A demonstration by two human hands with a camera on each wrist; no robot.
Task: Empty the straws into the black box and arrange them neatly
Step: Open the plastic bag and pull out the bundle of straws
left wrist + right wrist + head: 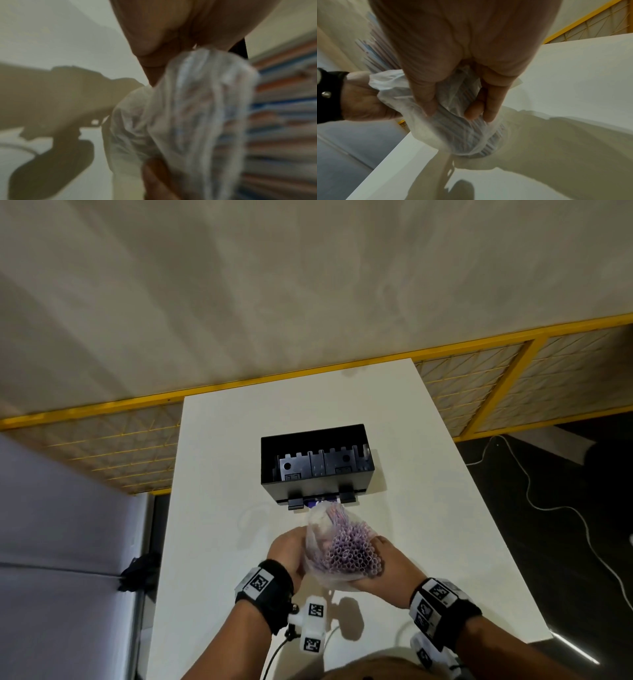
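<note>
A clear plastic bag [318, 529] full of purple-and-white straws [352, 553] is held just above the white table [428, 508], the straws' open ends facing up toward me. My left hand [286, 549] grips the loose plastic on the bag's left side. My right hand [387, 563] wraps the bundle from the right; in the right wrist view its fingers [488, 102] and thumb curl round the bag [436, 135]. The open black box [315, 487] stands on the table just beyond the bag, with dividers inside and no straws visible. The left wrist view is blurred, showing the bag [197, 108].
A small purple item [320, 503] peeks out under the box's front edge. A yellow mesh fence [479, 378] runs behind the table. A white cable [548, 508] trails over the dark floor at the right. A black object [140, 573] lies left of the table.
</note>
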